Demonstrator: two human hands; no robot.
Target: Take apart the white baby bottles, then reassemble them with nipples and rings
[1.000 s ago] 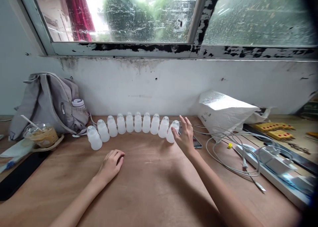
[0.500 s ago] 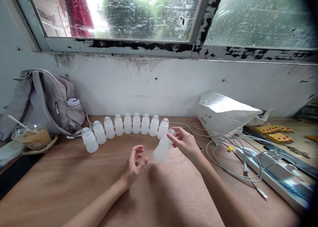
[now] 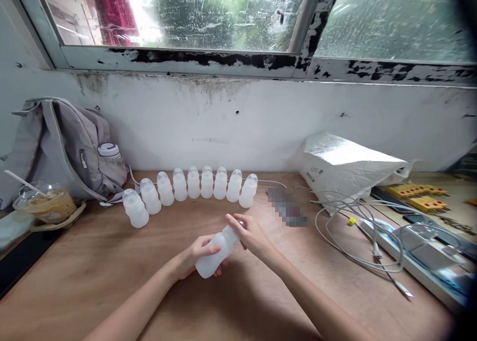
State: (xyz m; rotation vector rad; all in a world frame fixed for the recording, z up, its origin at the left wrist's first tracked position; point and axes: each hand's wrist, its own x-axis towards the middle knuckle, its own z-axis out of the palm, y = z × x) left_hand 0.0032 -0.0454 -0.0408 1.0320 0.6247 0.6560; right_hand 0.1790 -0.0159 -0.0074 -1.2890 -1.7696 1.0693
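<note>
A frosted white baby bottle [image 3: 213, 255] is held tilted above the table, its top leaning to the right. My left hand [image 3: 199, 255] is wrapped round the bottle's body, thumb across the front. My right hand [image 3: 246, 233] is closed over the clear cap at the upper end, hiding most of it. Behind them, several matching bottles [image 3: 207, 183] with clear caps stand upright in a curved row. The leftmost bottle [image 3: 135, 210] is closest to me, and the rightmost bottle [image 3: 248, 192] stands just beyond my right hand.
At the left are a grey backpack [image 3: 67, 142] and an iced drink [image 3: 48, 204] in a holder. A blurred flat object [image 3: 288, 208] lies right of the row. Farther right are a silvery white bag [image 3: 335, 172], looped cables [image 3: 335, 246] and a power strip [image 3: 421, 266].
My right hand has brought the bottle left and down toward me. My left hand, open before, has taken hold of its body. The row of bottles stands as before.
</note>
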